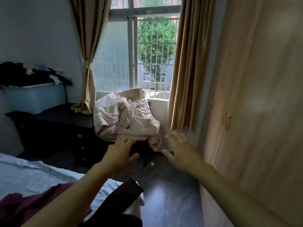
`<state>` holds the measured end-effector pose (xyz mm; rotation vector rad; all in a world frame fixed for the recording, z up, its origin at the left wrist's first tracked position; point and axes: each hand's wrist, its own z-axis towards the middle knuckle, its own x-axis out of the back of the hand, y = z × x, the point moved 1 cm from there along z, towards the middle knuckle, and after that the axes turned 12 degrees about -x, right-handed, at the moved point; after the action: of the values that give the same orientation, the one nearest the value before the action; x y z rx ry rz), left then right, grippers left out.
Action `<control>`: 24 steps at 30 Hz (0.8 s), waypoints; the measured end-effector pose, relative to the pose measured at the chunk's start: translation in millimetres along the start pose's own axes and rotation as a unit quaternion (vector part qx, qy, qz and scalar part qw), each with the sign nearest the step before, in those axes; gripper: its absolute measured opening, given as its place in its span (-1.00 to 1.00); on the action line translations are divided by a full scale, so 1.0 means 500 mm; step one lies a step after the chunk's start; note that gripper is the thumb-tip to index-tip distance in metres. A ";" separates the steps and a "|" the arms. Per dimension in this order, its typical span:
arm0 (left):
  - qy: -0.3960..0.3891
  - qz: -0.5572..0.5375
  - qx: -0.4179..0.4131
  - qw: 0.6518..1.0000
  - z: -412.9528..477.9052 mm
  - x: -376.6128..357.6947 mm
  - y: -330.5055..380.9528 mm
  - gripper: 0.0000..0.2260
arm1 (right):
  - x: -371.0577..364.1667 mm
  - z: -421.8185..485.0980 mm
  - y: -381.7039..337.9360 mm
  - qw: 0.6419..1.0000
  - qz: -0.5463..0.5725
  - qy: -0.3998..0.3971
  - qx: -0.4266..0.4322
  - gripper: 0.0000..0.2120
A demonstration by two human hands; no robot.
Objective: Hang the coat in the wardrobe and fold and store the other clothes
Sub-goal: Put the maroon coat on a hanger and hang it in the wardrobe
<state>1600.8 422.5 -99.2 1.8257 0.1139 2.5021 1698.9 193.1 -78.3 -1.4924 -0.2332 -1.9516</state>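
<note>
Maroon garment [24, 205] and dark garment [121, 199] lie at the bed's [32, 174] near corner, left hand [120, 153] and right hand [180, 151] both raised mid-air, fingers spread, holding nothing, light wood wardrobe [254, 95] doors closed at right.
</note>
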 end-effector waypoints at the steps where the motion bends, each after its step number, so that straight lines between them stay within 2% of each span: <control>1: 0.002 -0.009 0.004 1.000 0.039 -0.021 -0.016 -0.50 | -0.016 0.039 0.013 1.000 0.001 -0.004 -0.001 -0.52; 5: -0.011 -0.019 0.003 1.000 0.196 -0.119 -0.087 -0.51 | -0.090 0.204 0.074 1.000 -0.014 -0.011 -0.015 -0.43; 8: -0.016 -0.046 0.007 0.999 0.320 -0.180 -0.151 -0.52 | -0.136 0.341 0.113 0.999 -0.019 -0.018 -0.026 -0.50; 11: -0.009 -0.056 0.003 0.998 0.446 -0.208 -0.219 -0.54 | -0.169 0.476 0.133 0.998 -0.040 -0.030 -0.027 -0.48; 17: -0.017 -0.066 0.016 0.998 0.637 -0.258 -0.320 -0.55 | -0.249 0.702 0.163 0.999 -0.019 -0.012 -0.023 -0.52; 21: -0.033 -0.054 0.030 0.997 0.741 -0.306 -0.390 -0.54 | -0.324 0.840 0.184 0.999 0.002 -0.040 -0.018 -0.50; 24: -0.045 -0.039 0.053 0.997 0.811 -0.348 -0.440 -0.52 | -0.389 0.950 0.211 0.998 0.013 -0.068 -0.006 -0.41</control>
<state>2037.8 642.4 -159.6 1.9303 0.3142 2.4005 2163.3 430.9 -123.1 -1.6294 -0.2602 -1.8364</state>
